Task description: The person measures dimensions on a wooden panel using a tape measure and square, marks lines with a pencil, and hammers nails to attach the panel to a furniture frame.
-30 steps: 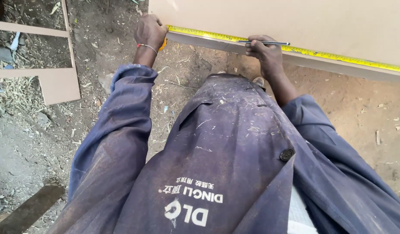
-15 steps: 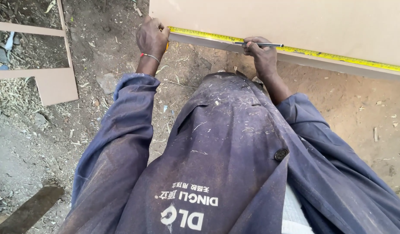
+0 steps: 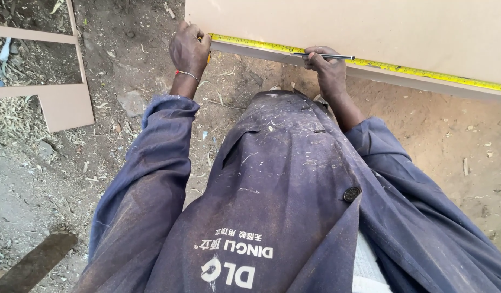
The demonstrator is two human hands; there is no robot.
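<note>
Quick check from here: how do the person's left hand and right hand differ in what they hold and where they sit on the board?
The left hand grips the corner of the pale tan flat board, pinning the end of the yellow tape measure there; the right hand sits further along the edge. The left hand holds no tool; the right hand holds a thin dark pencil lying across the tape. The left wrist wears a thin band; the right wrist is bare. Both touch the board's near edge.

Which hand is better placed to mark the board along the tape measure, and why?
The right hand: it holds the pencil against the yellow tape measure on the board. The left hand pins the tape's end at the corner.
</note>
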